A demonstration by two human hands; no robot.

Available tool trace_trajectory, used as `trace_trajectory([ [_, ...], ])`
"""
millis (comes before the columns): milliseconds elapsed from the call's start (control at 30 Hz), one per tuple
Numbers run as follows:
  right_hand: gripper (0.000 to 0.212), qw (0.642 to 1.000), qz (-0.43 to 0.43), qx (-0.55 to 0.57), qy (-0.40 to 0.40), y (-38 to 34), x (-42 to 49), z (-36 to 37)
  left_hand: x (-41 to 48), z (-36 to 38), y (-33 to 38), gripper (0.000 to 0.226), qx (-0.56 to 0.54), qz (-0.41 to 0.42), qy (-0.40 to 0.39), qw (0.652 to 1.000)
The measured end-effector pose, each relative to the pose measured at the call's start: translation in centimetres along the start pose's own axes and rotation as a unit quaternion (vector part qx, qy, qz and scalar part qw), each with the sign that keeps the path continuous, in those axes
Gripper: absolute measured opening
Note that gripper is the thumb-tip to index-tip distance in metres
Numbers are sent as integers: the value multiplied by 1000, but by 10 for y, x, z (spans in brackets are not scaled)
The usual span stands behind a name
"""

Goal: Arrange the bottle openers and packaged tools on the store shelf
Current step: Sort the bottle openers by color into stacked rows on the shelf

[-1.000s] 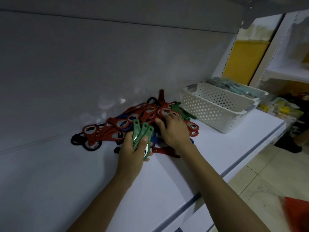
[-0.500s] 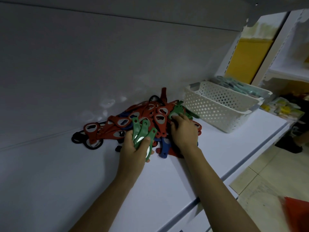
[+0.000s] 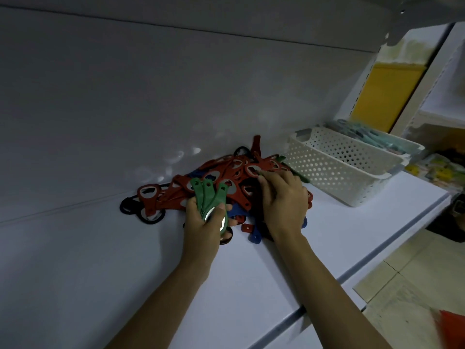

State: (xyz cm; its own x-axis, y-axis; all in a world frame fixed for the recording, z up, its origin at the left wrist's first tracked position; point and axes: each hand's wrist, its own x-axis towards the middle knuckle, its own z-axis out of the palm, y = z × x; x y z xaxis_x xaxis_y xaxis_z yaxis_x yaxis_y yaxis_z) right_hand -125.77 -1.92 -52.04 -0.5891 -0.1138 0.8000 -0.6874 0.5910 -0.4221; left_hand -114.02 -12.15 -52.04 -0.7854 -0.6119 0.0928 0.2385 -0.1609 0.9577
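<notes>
A pile of bottle openers (image 3: pixel 226 177), mostly red with some blue and black ones, lies on the white shelf (image 3: pixel 251 285) against the back panel. My left hand (image 3: pixel 203 225) grips a stack of three green bottle openers (image 3: pixel 208 197), handles pointing up and away. My right hand (image 3: pixel 284 200) is on the right side of the pile, its fingertips pinching a green opener (image 3: pixel 263 175) that lies among the red ones. More green handles stick out behind that hand toward the basket.
A white perforated basket (image 3: pixel 334 167) stands right of the pile, with a second basket of pale packaged tools (image 3: pixel 372 139) behind it. Yellow packaged goods (image 3: pixel 437 170) lie at the far right. The shelf's front edge runs diagonally at lower right, above a tiled floor.
My right hand has shifted a little to the right over the pile and closed its fingertips on a green opener. The left hand keeps holding its green stack.
</notes>
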Motion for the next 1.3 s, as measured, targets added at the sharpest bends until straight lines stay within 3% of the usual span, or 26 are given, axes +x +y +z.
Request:
trace_trajectory([
  [133, 20, 995, -90, 44, 19, -9, 0, 0, 3, 1, -4, 6, -14, -23, 27, 999],
  [200, 19, 984, -154, 88, 4, -21, -4, 0, 6, 0, -5, 22, -40, -48, 35, 997],
  [300, 25, 958, -237, 144, -73, -44, -15, -1, 7, -1, 1, 68, -54, -61, 21, 996],
  [367, 38, 944, -251, 167, -132, -54, -21, 0, 10, -3, 1, 64, -43, -51, 28, 997],
  [433, 47, 944, -215, 193, -160, -53, -22, 1, 12, -5, -2, 37, -51, -49, 42, 997],
  [533, 48, 973, -91, 184, -104, -43, -13, -4, 11, -5, -7, 21, -30, -46, 33, 998],
  [633, 39, 996, 48, -14, -80, -12, 1, -12, 10, -2, -8, 21, -17, -34, 49, 998],
  [700, 35, 958, 131, -197, -162, 11, 6, -16, 9, -1, -6, 23, -13, -30, 55, 998],
  [733, 37, 937, 169, -232, -200, 17, 7, -18, 8, 0, -5, 24, -13, -29, 56, 998],
  [833, 23, 940, 170, -215, -204, 21, 3, -12, 3, 2, -1, 27, -14, -33, 42, 998],
  [933, 15, 965, 178, -95, -167, 15, 4, -10, -1, 3, 1, 25, -3, -24, 36, 999],
  [1000, 12, 960, 231, 44, -154, 6, 7, -14, -2, 3, 2, 23, 3, -18, 34, 999],
  [1033, 10, 937, 282, 140, -155, 0, 9, -18, -2, 3, 2, 23, 7, -16, 30, 999],
  [1067, 8, 892, 344, 243, -163, -8, 11, -22, -3, 4, 2, 23, 10, -17, 26, 999],
  [1133, 10, 770, 448, 412, -190, -22, 15, -29, -3, 4, 3, 23, 15, -21, 20, 999],
  [1167, 12, 734, 465, 453, -200, -26, 15, -29, -2, 4, 2, 23, 20, -19, 20, 999],
  [1300, 13, 728, 426, 501, -193, -48, 10, -18, -7, 7, 3, 19, 55, 38, -9, 998],
])
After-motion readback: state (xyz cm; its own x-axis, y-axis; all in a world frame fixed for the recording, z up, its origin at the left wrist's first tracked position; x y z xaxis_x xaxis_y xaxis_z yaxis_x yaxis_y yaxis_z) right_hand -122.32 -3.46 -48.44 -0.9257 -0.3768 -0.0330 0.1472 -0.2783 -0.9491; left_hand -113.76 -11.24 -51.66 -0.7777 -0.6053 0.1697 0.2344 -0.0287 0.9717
